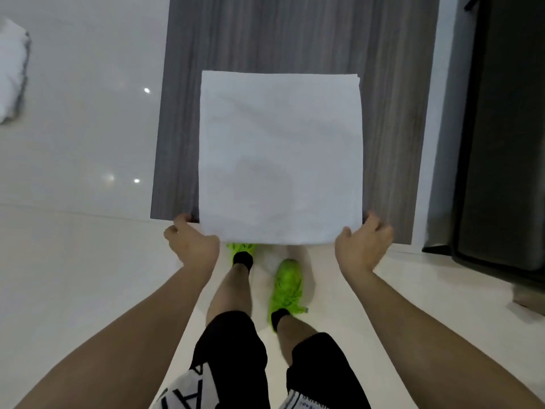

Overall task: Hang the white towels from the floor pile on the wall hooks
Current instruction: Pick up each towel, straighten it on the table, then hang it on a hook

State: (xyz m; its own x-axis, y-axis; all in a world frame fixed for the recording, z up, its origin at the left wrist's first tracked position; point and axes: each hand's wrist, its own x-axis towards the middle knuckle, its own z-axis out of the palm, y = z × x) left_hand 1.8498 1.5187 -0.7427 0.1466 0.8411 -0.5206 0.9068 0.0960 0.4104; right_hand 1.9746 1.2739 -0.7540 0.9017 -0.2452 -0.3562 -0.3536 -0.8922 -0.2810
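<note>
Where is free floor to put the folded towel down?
Bare pale floor lies left of the left hand, below the grey panel. A smaller patch lies right of the right hand, before the dark cabinet. It is crowded under the towel, around the green shoes.

We saw the white towel as soft, matt cloth with a fine nap and faint creases, its folded layers showing at the top right corner. Behind it the grey panel had a matt, streaked wood-grain finish. The wall beside it was smooth and glossy, throwing back small spots of light. The floor looked pale, smooth and slightly shiny. The green shoes had a bright, faintly glossy surface, and the black shorts were matt cloth.
</note>
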